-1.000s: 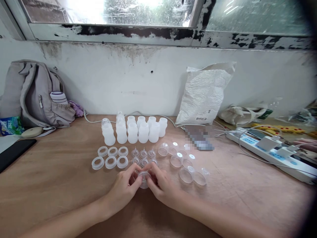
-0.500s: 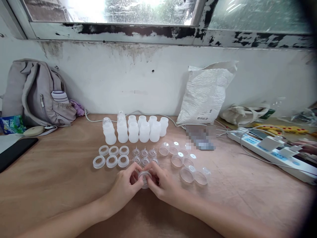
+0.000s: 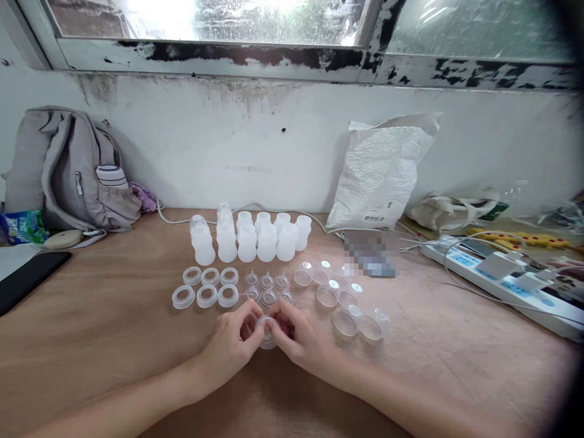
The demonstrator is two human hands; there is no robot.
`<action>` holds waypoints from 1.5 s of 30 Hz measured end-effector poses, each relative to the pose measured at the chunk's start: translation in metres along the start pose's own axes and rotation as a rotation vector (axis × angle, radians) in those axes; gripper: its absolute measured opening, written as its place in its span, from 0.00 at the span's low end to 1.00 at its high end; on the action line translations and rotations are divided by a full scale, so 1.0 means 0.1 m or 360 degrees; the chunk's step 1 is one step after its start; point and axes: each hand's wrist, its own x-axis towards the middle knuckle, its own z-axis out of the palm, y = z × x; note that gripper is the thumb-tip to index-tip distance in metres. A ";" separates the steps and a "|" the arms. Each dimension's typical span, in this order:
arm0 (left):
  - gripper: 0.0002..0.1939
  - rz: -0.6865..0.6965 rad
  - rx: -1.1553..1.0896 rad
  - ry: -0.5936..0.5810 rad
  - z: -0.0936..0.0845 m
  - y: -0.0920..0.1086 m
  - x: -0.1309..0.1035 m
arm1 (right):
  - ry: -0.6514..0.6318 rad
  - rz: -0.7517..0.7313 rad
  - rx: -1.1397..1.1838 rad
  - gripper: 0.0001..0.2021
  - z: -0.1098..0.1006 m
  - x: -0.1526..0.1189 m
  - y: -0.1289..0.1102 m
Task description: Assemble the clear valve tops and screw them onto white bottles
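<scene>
Near the table's front, my left hand and my right hand pinch a clear round plastic piece between them, thumbs close together on its top. Just beyond my fingers stand several clear nipples in two rows, the nearer row partly behind my fingertips. White rings lie in two rows to the left of them. Several clear domed caps lie to the right. Behind the rings and nipples stand several frosted white bottles, and two at the left have clear pieces on top.
A grey backpack and a black phone are at the left. At the back right a white plastic package leans on the wall. A power strip with cables lies at the right, with part of another person's hand beyond it.
My thumbs have shifted slightly on the clear piece and now sit closer together over its top. The other things have kept their places.
</scene>
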 end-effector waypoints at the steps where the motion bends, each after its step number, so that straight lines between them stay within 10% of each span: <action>1: 0.04 -0.0004 0.0009 0.0001 0.00 0.00 0.00 | 0.0005 -0.0015 0.0003 0.05 0.00 0.00 0.01; 45: 0.01 0.0080 -0.0084 -0.0098 -0.02 0.01 0.00 | -0.0017 -0.0080 -0.0072 0.04 -0.03 -0.02 0.00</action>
